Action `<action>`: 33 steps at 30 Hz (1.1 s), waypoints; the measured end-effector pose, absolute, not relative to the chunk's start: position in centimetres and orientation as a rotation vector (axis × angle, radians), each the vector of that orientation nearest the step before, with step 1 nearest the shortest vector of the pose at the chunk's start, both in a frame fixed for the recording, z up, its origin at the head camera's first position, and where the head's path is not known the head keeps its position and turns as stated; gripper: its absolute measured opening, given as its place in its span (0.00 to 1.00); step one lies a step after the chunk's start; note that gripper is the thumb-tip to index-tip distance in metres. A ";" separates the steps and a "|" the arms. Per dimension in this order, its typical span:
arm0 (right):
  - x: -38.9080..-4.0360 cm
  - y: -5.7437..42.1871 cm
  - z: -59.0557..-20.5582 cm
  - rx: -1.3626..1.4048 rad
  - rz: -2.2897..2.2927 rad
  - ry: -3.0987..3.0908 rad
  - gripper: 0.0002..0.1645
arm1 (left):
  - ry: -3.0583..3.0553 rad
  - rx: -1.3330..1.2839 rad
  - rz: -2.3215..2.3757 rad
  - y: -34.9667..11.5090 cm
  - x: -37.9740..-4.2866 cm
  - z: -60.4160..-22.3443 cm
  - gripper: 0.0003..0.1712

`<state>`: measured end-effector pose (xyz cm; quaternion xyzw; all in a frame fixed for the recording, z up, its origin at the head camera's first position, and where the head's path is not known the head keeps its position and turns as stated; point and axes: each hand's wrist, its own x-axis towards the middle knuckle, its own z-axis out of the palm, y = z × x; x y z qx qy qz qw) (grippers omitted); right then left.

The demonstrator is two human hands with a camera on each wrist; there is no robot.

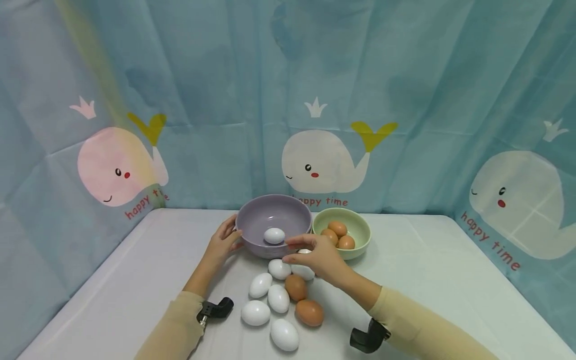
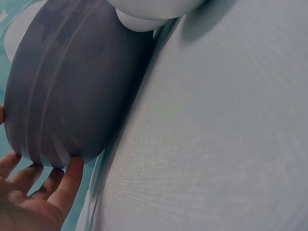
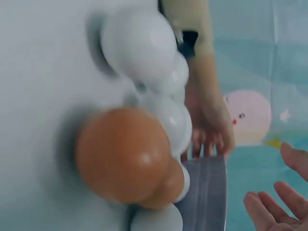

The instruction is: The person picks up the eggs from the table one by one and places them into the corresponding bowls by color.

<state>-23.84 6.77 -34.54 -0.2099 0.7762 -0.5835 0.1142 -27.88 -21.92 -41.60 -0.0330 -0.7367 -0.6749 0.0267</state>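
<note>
A purple bowl (image 1: 258,215) stands at the back of the table with one white egg (image 1: 274,235) inside. My left hand (image 1: 221,244) rests its spread fingertips against the bowl's left side; the left wrist view shows the fingers (image 2: 72,180) fairly straight on its outer wall. Over the loose eggs, at the bowl's front right, my right hand (image 1: 325,257) holds nothing, its thumb and fingers apart. Below and in front of it lie several white eggs (image 1: 255,313) and two brown eggs (image 1: 309,313). My right hand partly covers a white egg (image 1: 303,272).
A smaller green bowl (image 1: 361,232) holding three brown eggs (image 1: 337,228) stands right beside the purple bowl. The white table (image 1: 432,290) ends at a blue curtain (image 1: 225,100) printed with whales, which hangs behind and along both sides.
</note>
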 end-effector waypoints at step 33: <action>-16.0 9.6 -38.0 -0.707 -1.801 2.148 0.28 | -2.254 -0.082 -2.113 -21.9 -28.1 -41.9 0.36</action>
